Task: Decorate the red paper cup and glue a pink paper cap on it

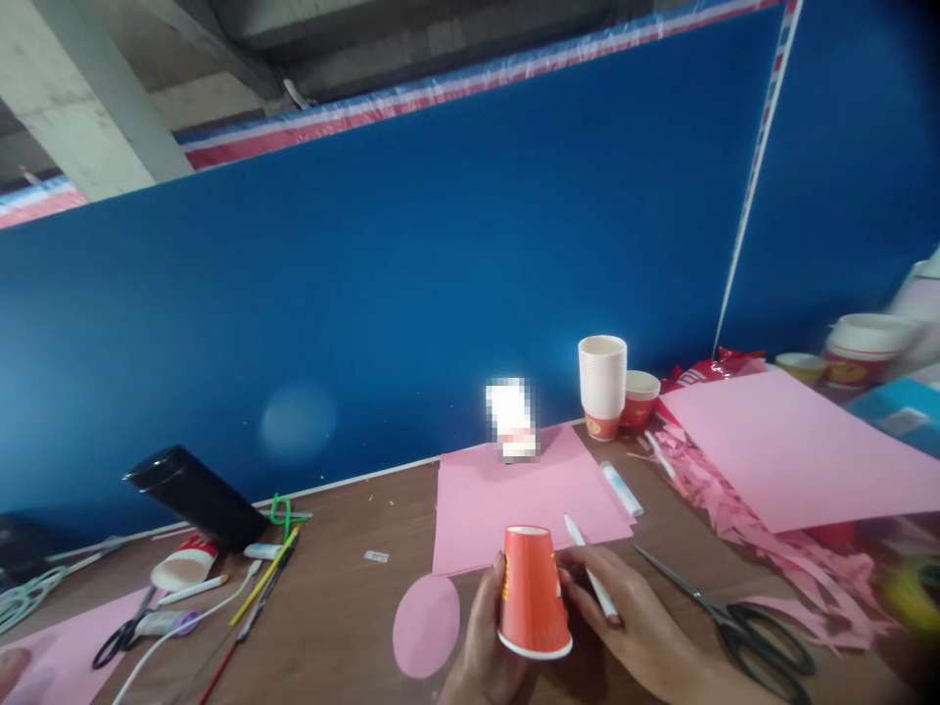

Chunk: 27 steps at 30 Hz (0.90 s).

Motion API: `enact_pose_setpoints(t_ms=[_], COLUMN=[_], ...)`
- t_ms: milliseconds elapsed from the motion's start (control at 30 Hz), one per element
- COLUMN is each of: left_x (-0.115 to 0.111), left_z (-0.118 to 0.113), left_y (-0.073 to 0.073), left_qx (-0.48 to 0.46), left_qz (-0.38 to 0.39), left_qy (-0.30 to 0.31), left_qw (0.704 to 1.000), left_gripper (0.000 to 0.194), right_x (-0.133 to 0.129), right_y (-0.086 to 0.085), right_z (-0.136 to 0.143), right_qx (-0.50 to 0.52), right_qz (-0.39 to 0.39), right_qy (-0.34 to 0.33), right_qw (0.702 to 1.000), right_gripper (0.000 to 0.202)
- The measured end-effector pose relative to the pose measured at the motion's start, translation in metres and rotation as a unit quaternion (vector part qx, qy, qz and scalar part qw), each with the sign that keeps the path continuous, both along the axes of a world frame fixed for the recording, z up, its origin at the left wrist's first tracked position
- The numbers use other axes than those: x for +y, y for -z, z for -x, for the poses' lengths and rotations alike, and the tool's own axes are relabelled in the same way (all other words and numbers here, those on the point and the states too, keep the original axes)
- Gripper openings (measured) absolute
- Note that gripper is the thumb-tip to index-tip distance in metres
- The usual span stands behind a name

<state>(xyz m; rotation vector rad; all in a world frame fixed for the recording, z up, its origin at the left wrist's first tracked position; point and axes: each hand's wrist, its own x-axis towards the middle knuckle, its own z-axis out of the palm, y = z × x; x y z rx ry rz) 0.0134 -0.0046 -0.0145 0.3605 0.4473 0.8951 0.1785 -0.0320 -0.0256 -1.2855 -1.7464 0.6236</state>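
An orange-red paper cup (533,595) is held upside down, its wide white rim toward me. My left hand (479,636) is closed around the cup's left side. My right hand (633,599) is closed on a white pen (591,568), whose thin tip points up and away from me. The right hand's fingertips are at the cup's right side; whether they press on it I cannot tell. A pink paper oval (427,627) lies on the table just left of my left hand. Black-handled scissors (734,615) lie, blades partly hidden from detail, right of my right hand.
Behind the cup lies a pink sheet (499,504), a glue stick (621,489) at its right. Stacked paper cups (602,377) stand by the blue partition (441,264). Pink scraps (778,563) and another sheet (800,441) lie right; a black bottle (202,499) lies left. A fingertip (11,671) shows far left.
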Motion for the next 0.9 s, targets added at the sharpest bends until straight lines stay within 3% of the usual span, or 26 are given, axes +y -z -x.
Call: enact_pose_setpoints(t_ms=[233, 900], left_x=[-0.0002, -0.0007], left_z=[-0.0014, -0.0005], left_y=[0.0029, 0.0048], left_qx=[-0.001, 0.023], left_qz=[-0.023, -0.059], left_qy=[-0.005, 0.002], left_qw=[1.000, 0.998], left_gripper=[0.059, 0.057], right_x=[0.0010, -0.0007], right_y=[0.0053, -0.0023], right_z=[-0.0017, -0.0017], right_qx=[0.013, 0.027], right_qz=[-0.036, -0.012], right_qy=[-0.002, -0.010], right_qw=[0.999, 1.000], right_gripper=[0.012, 0.009])
